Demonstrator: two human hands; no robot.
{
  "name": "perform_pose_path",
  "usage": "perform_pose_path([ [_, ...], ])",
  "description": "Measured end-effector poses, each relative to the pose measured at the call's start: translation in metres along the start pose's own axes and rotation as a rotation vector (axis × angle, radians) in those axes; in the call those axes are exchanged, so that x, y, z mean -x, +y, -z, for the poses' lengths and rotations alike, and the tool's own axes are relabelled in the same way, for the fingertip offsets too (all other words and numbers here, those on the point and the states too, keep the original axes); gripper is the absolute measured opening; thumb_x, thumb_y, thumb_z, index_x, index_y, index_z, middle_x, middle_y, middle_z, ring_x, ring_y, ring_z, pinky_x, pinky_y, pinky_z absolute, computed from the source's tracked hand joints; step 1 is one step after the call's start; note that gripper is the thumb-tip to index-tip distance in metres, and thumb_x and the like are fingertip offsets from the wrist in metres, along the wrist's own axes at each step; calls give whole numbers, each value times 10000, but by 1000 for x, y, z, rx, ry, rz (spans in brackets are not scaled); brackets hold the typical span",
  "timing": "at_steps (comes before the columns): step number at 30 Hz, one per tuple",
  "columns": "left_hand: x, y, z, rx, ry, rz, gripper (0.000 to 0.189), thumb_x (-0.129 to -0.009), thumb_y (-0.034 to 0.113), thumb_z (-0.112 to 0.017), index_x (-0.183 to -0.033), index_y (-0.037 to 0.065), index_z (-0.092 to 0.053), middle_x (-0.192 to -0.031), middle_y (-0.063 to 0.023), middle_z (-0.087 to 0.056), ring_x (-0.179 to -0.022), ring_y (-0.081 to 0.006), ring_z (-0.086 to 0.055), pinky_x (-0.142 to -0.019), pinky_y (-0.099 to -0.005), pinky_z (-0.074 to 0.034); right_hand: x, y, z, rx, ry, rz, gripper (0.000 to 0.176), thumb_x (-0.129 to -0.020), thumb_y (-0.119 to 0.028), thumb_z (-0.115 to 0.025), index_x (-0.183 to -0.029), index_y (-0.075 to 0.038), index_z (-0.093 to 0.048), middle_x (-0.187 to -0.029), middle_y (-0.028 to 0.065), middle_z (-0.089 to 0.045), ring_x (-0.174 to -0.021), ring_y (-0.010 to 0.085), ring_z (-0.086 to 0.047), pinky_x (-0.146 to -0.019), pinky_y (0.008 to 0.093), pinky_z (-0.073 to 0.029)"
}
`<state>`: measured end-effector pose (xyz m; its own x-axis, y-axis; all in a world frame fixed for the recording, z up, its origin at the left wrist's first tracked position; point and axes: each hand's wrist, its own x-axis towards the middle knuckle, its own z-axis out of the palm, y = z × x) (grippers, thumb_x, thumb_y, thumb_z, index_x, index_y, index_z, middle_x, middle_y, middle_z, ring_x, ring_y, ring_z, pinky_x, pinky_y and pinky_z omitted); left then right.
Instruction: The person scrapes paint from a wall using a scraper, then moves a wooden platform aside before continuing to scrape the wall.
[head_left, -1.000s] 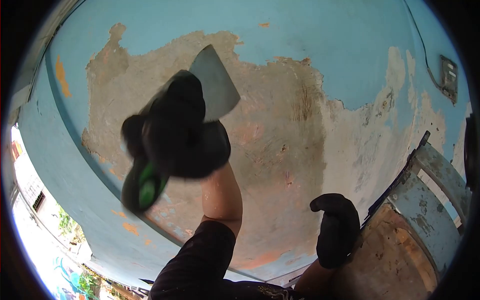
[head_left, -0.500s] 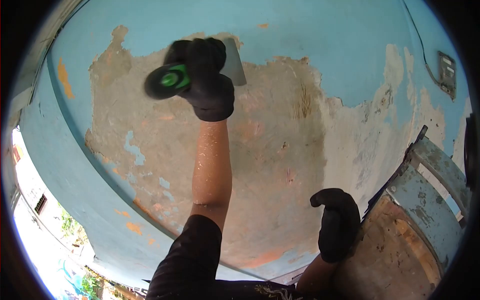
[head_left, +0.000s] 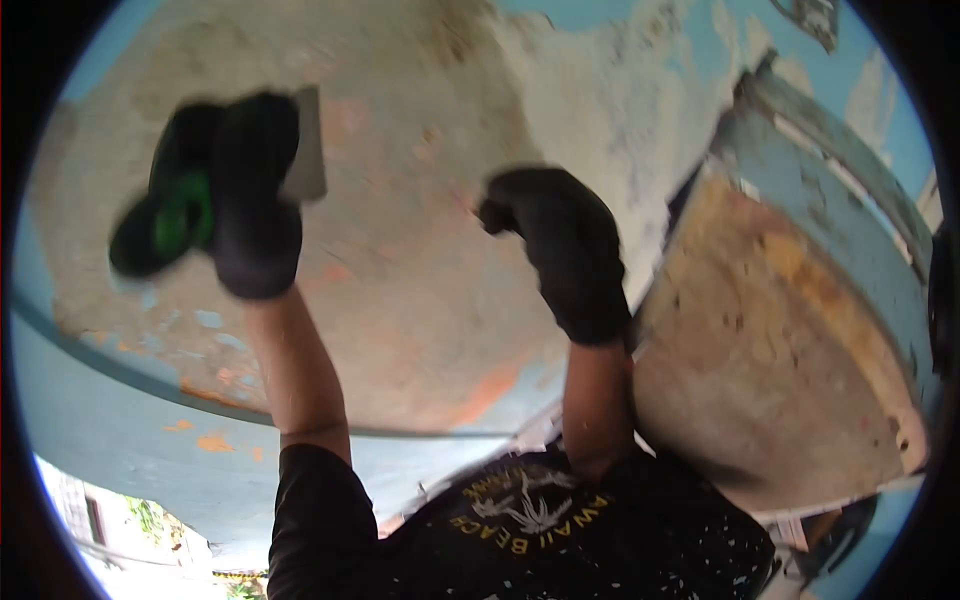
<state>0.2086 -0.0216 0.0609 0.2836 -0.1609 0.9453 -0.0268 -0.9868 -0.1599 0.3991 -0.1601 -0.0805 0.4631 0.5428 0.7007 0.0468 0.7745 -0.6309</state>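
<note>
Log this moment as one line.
left hand: gloved, grips scraper, blade toward wall | right hand: gloved, raised beside wall, nothing visibly held | view: motion-blurred

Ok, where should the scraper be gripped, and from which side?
Take the scraper by its thick black-and-green handle, coming from the butt end: the flat metal blade faces the peeled wall. The gloved left hand wraps it there.

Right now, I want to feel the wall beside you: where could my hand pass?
Between the left hand with the scraper and the right hand, bare wall is free, down to the blue band. Right of the right hand the panel crowds in.
</note>
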Motion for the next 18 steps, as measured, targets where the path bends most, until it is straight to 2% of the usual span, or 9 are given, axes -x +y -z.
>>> perform_pose_path([
  [1,46,17,0,583,148,455,256,-951,-14,-522,-1202,-67,-527,-1191,-200,-609,-1052,-312,-639,-946,-470,-535,1,6,-3,-67,-23,-37,144,-922,-36,-556,-1009,35,-646,-919,114,-667,-786,201,-658,-713,301,-538],
  [3,102,68,-12,704,210,509,193,-882,-62,-583,-1069,-36,-543,-1069,-191,-644,-986,-280,-649,-911,-486,-545,3,4,-7,-151,-17,-175,140,-928,-47,-553,-1005,25,-645,-906,104,-664,-780,194,-658,-706,300,-537],
  [6,159,116,-12,348,-81,726,70,-823,-86,-604,-847,-22,-584,-786,-69,-586,-740,-155,-578,-635,-309,-478,18,13,-15,-164,-93,-238,186,-954,-107,-544,-1061,13,-637,-918,99,-679,-818,178,-661,-741,304,-533],
  [7,170,131,-14,405,-86,1010,118,-841,-48,-604,-735,-11,-571,-721,-48,-555,-646,-112,-513,-564,-271,-396,26,16,-17,-69,-174,-181,242,-973,-157,-538,-1120,11,-630,-945,104,-697,-862,168,-663,-784,308,-530],
  [10,224,148,-19,537,-75,1402,62,-840,6,-628,-891,18,-594,-758,-34,-582,-693,-109,-541,-613,-281,-440,55,27,-27,18,-257,-257,270,-951,-103,-560,-1193,13,-585,-1024,106,-682,-957,173,-654,-826,312,-528],
  [13,276,160,-19,253,-290,1416,154,-826,46,-651,-966,13,-596,-807,-74,-619,-723,-197,-597,-660,-341,-486,97,28,-31,107,-384,-345,508,-871,-176,-673,-1331,-72,-482,-1196,94,-622,-1073,211,-620,-917,347,-508],
  [14,291,152,-24,-192,-686,610,240,-812,104,-676,-1020,12,-598,-860,-135,-643,-785,-317,-641,-702,-399,-508,116,36,-31,153,-386,-393,553,-851,-213,-702,-1340,-90,-475,-1201,94,-619,-1071,218,-623,-920,348,-507],
  [16,280,173,-37,-23,-671,1089,283,-821,114,-667,-1079,30,-587,-876,-168,-642,-827,-382,-638,-714,-424,-510,152,55,-29,382,-494,-627,631,-827,-271,-734,-1364,-100,-451,-1202,100,-618,-1066,224,-626,-920,336,-503],
  [18,288,187,-44,55,-673,1169,255,-843,124,-632,-1082,49,-579,-890,-173,-648,-843,-378,-642,-720,-447,-511,194,81,-21,410,-435,-678,577,-831,-297,-735,-1319,-87,-511,-1171,97,-639,-1034,196,-629,-916,318,-499],
])
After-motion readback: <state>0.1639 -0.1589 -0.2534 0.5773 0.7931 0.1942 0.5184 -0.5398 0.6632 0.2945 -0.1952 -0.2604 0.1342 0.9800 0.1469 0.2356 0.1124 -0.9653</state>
